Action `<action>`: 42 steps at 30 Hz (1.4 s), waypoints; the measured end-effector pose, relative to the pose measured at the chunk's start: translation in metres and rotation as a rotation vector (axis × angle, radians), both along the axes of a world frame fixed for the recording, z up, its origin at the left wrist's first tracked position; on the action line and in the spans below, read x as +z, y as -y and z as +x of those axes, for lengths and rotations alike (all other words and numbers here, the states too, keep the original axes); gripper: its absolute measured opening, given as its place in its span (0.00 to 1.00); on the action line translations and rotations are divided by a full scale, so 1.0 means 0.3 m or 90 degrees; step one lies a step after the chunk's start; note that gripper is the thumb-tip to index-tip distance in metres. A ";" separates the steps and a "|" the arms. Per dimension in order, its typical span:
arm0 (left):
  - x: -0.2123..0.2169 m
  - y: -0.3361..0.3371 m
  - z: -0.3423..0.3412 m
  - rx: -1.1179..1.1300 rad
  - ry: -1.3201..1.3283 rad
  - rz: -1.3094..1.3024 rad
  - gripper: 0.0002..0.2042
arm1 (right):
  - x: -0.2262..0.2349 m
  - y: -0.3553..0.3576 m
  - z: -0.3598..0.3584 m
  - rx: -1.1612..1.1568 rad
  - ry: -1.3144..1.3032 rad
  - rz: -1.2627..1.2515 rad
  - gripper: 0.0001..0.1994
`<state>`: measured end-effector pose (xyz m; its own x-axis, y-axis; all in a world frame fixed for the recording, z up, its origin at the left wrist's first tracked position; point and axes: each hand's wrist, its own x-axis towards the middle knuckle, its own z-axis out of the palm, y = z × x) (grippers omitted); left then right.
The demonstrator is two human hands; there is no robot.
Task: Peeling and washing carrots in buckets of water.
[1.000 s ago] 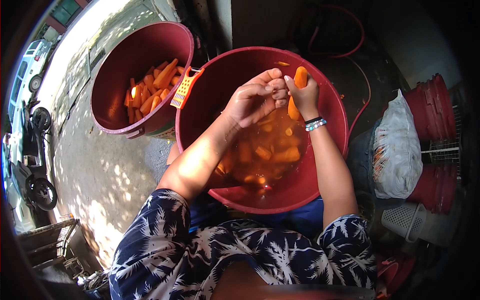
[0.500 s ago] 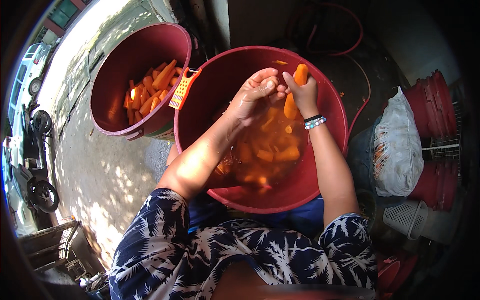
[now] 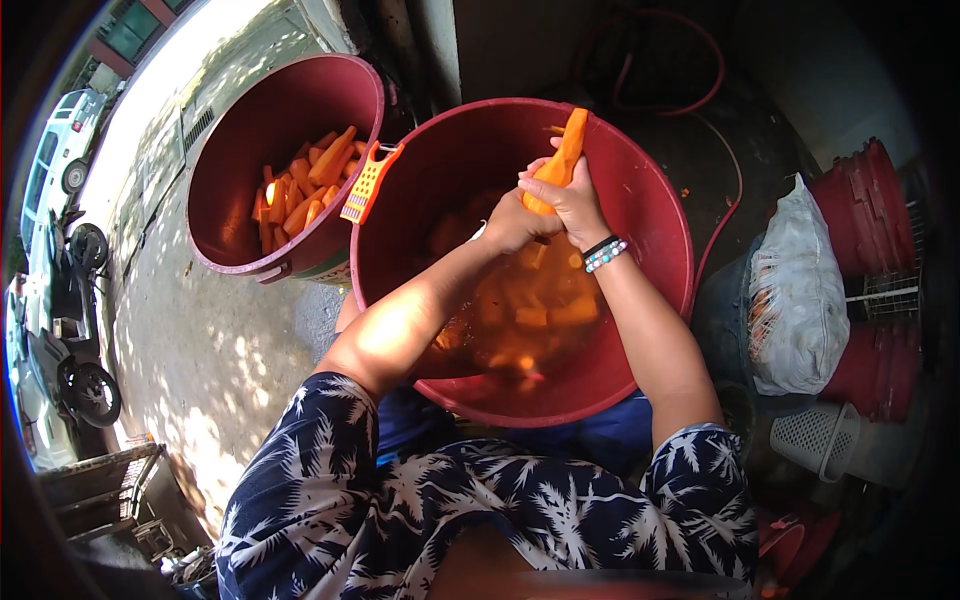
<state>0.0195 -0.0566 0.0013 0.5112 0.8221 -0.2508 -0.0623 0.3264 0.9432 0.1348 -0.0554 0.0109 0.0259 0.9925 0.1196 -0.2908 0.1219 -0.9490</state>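
My right hand (image 3: 580, 208) is closed round a large peeled carrot (image 3: 566, 158), held tilted above the tub with its upper end pointing away from me. Right beside it, close to the carrot's lower end, is my left hand (image 3: 513, 224), its fingers curled in. A small pale tip shows at the side of that hand; what it grips is hidden. Below both hands, the big red tub (image 3: 640, 360) holds cloudy orange water with several carrot pieces (image 3: 532, 316) in it. An orange grater (image 3: 367, 186) hangs over the tub's left rim.
A second red tub (image 3: 222, 170) with peeled carrots (image 3: 300, 190) stands at the far left. To the right are a filled white sack (image 3: 800, 300), red buckets (image 3: 850, 210) and a white basket (image 3: 815, 438). A hose (image 3: 716, 75) curves along the dark floor behind.
My left hand has turned palm down and closed, coming nearer me. My right hand has shifted left and toward me, swinging the carrot's upper end away from me.
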 end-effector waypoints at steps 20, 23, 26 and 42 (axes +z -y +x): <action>0.049 0.018 -0.022 -0.390 0.216 -0.199 0.22 | 0.094 -0.049 0.267 0.229 -0.424 0.035 0.25; 0.065 -0.011 -0.035 -0.240 0.178 -0.052 0.20 | 0.083 -0.072 0.219 -0.118 -0.346 -0.165 0.22; 0.139 -0.089 -0.087 0.001 0.319 0.066 0.21 | -0.065 -0.076 0.223 -0.055 -0.049 -0.259 0.20; 0.113 -0.119 -0.123 0.147 -0.128 0.298 0.36 | -0.573 0.051 0.018 0.639 1.033 -0.181 0.27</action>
<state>-0.0172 -0.0208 0.0352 0.2849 0.9540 0.0936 0.1136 -0.1305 0.9849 0.1401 -0.0705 -0.1612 -0.4318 0.5633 -0.7044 0.9006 0.3128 -0.3020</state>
